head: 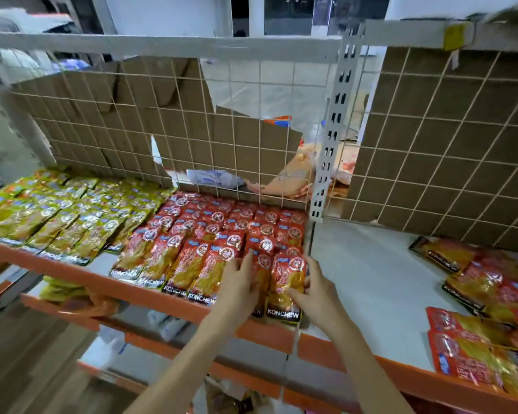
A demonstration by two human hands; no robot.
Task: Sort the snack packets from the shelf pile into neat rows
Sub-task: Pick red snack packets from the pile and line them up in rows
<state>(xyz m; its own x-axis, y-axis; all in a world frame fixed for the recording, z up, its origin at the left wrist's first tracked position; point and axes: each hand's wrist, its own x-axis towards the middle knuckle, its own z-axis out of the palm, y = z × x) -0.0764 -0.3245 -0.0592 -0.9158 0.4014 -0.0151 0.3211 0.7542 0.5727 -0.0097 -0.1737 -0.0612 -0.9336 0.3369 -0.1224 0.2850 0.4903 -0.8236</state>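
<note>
Step in hand: seating the front packet of the rightmost red column. Both hands are on the red Konchew rows (219, 246) at the shelf's front edge.

Left hand (241, 282): fingers straight, lying flat on the second-from-right front packet (259, 279), pressing or nudging it. No grasp.

Right hand (314, 289): thumb on the face and fingers round the right edge of the end packet (286, 289), a light pinch as it lines the packet up. That packet overhangs the orange shelf lip (174, 303) slightly.

Yellow Konchew rows (63, 216) on the left look finished, as do the red columns up to the hands. The unsorted pile (488, 309) lies loose on the right bay, well apart from the rows, packets at mixed angles and overlapping.

The slotted upright (331, 141) and wire grid back (192, 130) bound the red block on the right, so there's little room left for another column there.

Next move, as I judge it: square the end packet flush with its neighbours, let go, reach right to the pile for another packet. It likely has to stack onto an existing column or start rows on the bare right shelf (365, 264).
</note>
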